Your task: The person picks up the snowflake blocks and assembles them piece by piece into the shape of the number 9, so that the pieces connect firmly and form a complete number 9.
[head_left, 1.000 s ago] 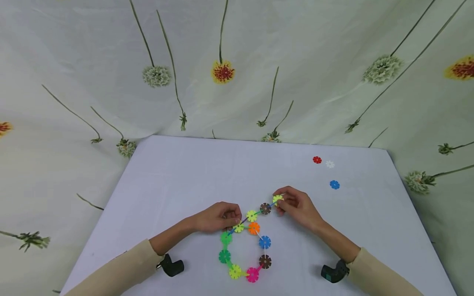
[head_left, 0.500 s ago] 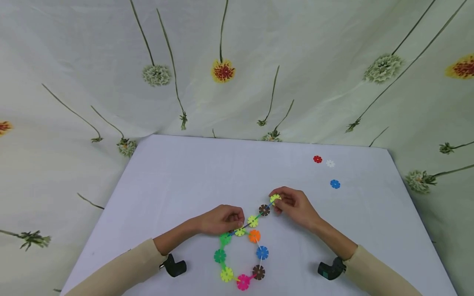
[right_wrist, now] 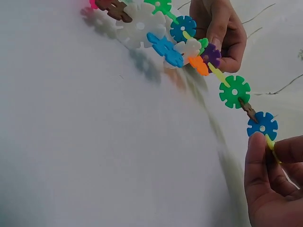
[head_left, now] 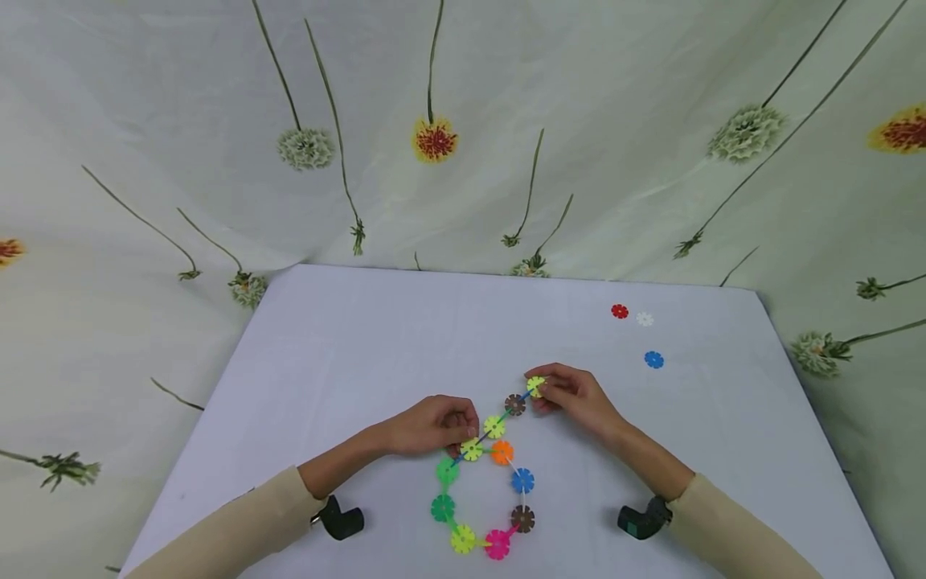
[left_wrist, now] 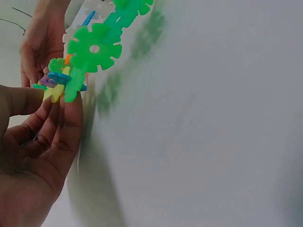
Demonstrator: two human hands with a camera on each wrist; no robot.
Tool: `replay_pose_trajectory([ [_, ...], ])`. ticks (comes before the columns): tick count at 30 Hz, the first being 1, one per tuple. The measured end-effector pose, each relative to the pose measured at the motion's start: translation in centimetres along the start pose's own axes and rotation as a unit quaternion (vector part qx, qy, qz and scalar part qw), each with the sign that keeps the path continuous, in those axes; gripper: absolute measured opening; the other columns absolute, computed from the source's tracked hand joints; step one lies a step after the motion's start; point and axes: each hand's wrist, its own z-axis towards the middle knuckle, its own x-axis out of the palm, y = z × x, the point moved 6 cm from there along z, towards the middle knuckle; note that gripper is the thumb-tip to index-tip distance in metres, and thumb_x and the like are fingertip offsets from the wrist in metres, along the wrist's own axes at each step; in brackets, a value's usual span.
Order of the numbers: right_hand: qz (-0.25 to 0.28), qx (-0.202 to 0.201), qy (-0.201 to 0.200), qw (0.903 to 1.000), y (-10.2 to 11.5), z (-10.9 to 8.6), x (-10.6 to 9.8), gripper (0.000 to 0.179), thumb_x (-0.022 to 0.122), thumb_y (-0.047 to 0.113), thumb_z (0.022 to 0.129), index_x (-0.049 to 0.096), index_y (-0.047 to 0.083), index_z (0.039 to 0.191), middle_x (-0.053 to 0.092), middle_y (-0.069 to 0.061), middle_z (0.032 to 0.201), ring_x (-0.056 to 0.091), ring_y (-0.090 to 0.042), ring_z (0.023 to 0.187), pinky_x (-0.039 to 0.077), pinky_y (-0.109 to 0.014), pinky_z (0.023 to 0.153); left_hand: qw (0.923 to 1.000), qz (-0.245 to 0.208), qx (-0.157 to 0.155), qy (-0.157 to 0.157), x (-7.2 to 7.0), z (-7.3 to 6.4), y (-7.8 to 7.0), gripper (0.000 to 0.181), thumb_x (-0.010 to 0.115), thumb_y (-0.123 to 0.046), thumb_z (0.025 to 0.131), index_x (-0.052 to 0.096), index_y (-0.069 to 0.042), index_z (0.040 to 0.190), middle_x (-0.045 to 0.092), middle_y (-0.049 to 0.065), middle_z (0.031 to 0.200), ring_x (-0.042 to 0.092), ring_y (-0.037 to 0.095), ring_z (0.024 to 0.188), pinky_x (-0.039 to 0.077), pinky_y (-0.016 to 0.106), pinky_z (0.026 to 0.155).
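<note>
A chain of slotted plastic snowflake discs joins a closed ring to a straight tail in the head view. My left hand pinches a yellow disc where the tail leaves the ring. With thumb and fingers, my right hand holds the yellow disc at the tail's far end. Beside that one, a blue disc shows in the right wrist view. Around the ring sit an orange disc, a pink disc and green discs, one green disc large in the left wrist view. Shadows fall below the chain.
Loose on the white table, toward the back right, lie a red disc, a white disc and a blue disc. A flower-printed cloth hangs behind and around the table.
The ring swung toward the left and near edge, then back right and up. My right hand with the tail's end has shifted slightly left. Both hands keep their hold.
</note>
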Motion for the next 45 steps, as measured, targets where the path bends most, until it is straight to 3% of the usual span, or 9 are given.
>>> replay_pose_trajectory([
  [8, 0.037, 0.005, 0.005, 0.9993, -0.4, 0.4, -0.1, 0.034, 0.057, 0.012, 0.111, 0.062, 0.001, 0.142, 0.077, -0.021, 0.106, 0.078, -0.015, 0.089, 0.065, -0.026, 0.087, 0.9873, 0.116, 0.048, -0.099, -1.9, 3.7, -2.1, 0.012, 0.060, -0.024, 0.110, 0.070, -0.018, 0.112, 0.071, -0.005, 0.093, 0.064, 0.008, 0.083, 0.054, 0.025, 0.078],
  [13, 0.054, 0.005, 0.009, 0.9985, -0.5, 0.8, 0.2, 0.035, 0.058, 0.010, 0.110, 0.055, -0.001, 0.143, 0.077, -0.026, 0.110, 0.080, -0.015, 0.091, 0.065, -0.028, 0.088, 0.9880, 0.086, 0.042, -0.121, -2.2, 7.3, -3.1, 0.016, 0.059, -0.028, 0.110, 0.069, -0.017, 0.116, 0.071, -0.001, 0.103, 0.064, 0.009, 0.084, 0.053, 0.024, 0.081],
  [18, 0.058, 0.000, 0.018, 0.9982, -0.5, 0.9, 0.6, 0.036, 0.059, 0.008, 0.109, 0.052, -0.002, 0.142, 0.076, -0.032, 0.114, 0.080, -0.017, 0.093, 0.065, -0.029, 0.089, 0.9926, 0.041, 0.031, -0.110, -2.0, 8.9, -3.2, 0.018, 0.061, -0.026, 0.108, 0.070, -0.010, 0.112, 0.070, 0.005, 0.095, 0.060, 0.011, 0.077, 0.050, 0.025, 0.076],
  [25, -0.086, -0.022, -0.016, 0.9959, 0.0, 0.0, -1.9, 0.031, 0.067, 0.020, 0.107, 0.062, 0.005, 0.134, 0.075, -0.019, 0.115, 0.076, -0.024, 0.093, 0.063, -0.024, 0.084, 0.9939, 0.012, 0.000, -0.109, -2.0, 9.3, -2.3, 0.016, 0.063, -0.024, 0.106, 0.070, -0.010, 0.107, 0.067, 0.000, 0.089, 0.059, 0.010, 0.077, 0.051, 0.024, 0.078],
  [29, -0.211, -0.030, -0.084, 0.9735, 0.2, -0.9, -6.1, 0.025, 0.069, 0.021, 0.105, 0.069, 0.009, 0.127, 0.076, -0.010, 0.114, 0.071, -0.022, 0.098, 0.059, -0.025, 0.084, 0.9935, -0.013, -0.010, -0.113, -2.4, 9.2, -2.2, 0.016, 0.062, -0.023, 0.107, 0.070, -0.009, 0.108, 0.065, -0.001, 0.090, 0.059, 0.012, 0.080, 0.051, 0.024, 0.077],
  [33, -0.334, -0.022, -0.145, 0.9311, 0.2, -1.9, -10.9, 0.024, 0.071, 0.017, 0.103, 0.071, 0.006, 0.124, 0.074, -0.013, 0.119, 0.068, -0.028, 0.107, 0.058, -0.040, 0.092, 0.9931, -0.034, -0.018, -0.111, -2.6, 8.9, -2.2, 0.018, 0.060, -0.022, 0.108, 0.069, -0.006, 0.108, 0.063, -0.002, 0.088, 0.057, 0.012, 0.080, 0.050, 0.024, 0.076],
  [37, -0.399, 0.028, -0.190, 0.8966, -0.5, -2.6, -15.1, 0.035, 0.070, 0.020, 0.102, 0.067, 0.000, 0.131, 0.064, -0.026, 0.132, 0.058, -0.043, 0.118, 0.054, -0.058, 0.099, 0.9928, -0.040, -0.023, -0.110, -2.7, 8.7, -1.9, 0.020, 0.058, -0.023, 0.108, 0.068, -0.005, 0.108, 0.061, -0.002, 0.087, 0.056, 0.013, 0.079, 0.049, 0.025, 0.076],
  [40, -0.408, 0.061, -0.208, 0.8871, -1.2, -3.1, -17.2, 0.043, 0.070, 0.023, 0.101, 0.063, -0.004, 0.134, 0.058, -0.030, 0.134, 0.054, -0.047, 0.119, 0.052, -0.062, 0.098, 0.9927, -0.041, -0.023, -0.111, -2.9, 8.5, -1.9, 0.021, 0.057, -0.024, 0.109, 0.068, -0.005, 0.109, 0.059, -0.001, 0.087, 0.055, 0.013, 0.080, 0.049, 0.026, 0.077],
  [45, -0.401, 0.074, -0.211, 0.8882, -1.8, -3.4, -18.4, 0.044, 0.071, 0.025, 0.100, 0.062, -0.006, 0.130, 0.059, -0.029, 0.125, 0.059, -0.045, 0.112, 0.055, -0.059, 0.094, 0.9919, -0.049, -0.028, -0.114, -2.9, 8.3, -1.9, 0.021, 0.057, -0.023, 0.109, 0.067, -0.004, 0.108, 0.057, -0.001, 0.085, 0.055, 0.014, 0.080, 0.048, 0.027, 0.076],
])
